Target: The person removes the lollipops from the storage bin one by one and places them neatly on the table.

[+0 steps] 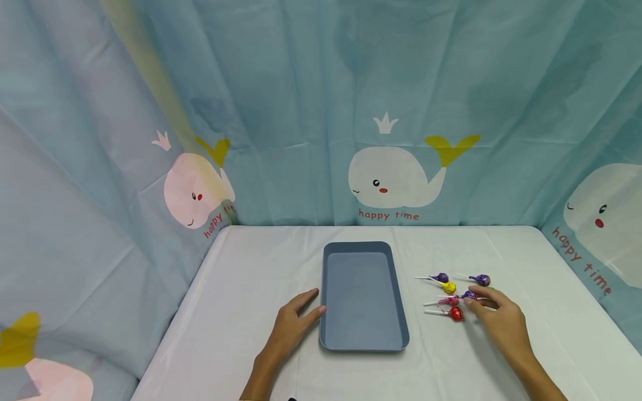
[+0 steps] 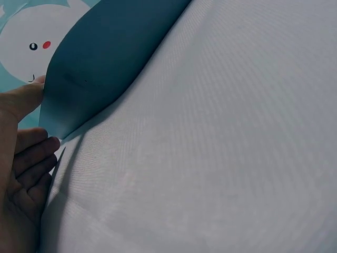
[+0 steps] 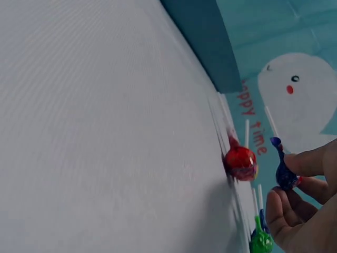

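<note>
My right hand (image 1: 501, 320) pinches a purple-wrapped lollipop (image 1: 468, 296) by its candy head between thumb and fingers, its white stick pointing left. In the right wrist view this lollipop (image 3: 286, 174) is held up off the table. Close by lie a red lollipop (image 1: 456, 314), a pink one (image 1: 451, 301), a yellow one (image 1: 448, 287) and two more purple ones (image 1: 441, 277), (image 1: 483, 279). My left hand (image 1: 295, 323) rests beside the blue-grey tray (image 1: 401, 312), thumb at its left rim and fingers relaxed. Nothing lies inside the tray.
A white cloth covers the table (image 1: 241, 289). Behind it and at both sides hangs a blue curtain (image 1: 301, 111) printed with whales. The tray stands in the middle, between the left hand and the lollipops.
</note>
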Available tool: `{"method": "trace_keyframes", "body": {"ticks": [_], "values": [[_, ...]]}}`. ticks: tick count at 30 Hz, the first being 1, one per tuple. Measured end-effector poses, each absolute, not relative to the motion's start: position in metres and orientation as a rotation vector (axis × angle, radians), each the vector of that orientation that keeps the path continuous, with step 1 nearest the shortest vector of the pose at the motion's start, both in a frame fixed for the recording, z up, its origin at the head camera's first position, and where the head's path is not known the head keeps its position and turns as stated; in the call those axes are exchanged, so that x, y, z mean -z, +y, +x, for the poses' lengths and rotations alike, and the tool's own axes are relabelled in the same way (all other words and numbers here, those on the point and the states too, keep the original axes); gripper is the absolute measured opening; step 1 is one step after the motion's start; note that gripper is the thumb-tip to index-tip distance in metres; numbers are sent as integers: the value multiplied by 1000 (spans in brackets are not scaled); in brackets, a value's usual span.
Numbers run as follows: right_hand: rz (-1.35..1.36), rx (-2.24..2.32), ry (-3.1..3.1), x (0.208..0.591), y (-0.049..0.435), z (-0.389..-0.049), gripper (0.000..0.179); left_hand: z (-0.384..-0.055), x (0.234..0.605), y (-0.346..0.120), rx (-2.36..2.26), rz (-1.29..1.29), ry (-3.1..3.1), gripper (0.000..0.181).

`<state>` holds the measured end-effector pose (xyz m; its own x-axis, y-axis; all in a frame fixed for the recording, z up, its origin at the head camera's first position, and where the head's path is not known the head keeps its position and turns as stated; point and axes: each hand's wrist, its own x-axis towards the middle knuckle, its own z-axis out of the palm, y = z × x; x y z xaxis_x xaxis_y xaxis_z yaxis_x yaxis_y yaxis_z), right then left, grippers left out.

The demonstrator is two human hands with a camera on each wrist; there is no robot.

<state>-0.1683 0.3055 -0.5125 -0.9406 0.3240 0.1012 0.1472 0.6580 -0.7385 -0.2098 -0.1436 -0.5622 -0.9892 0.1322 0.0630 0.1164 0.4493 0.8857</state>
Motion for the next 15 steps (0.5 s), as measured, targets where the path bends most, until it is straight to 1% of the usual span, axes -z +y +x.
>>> {"method": "trace_keyframes", "body": {"ticks": [8, 15], "values": [[-492, -1152, -2668, 515, 321, -163, 48, -210, 562, -144, -1623, 239, 2664, 70], [-616, -1141, -2686, 517, 333, -163, 43, -209, 562, -144, -1630, 230, 2649, 71]]}}
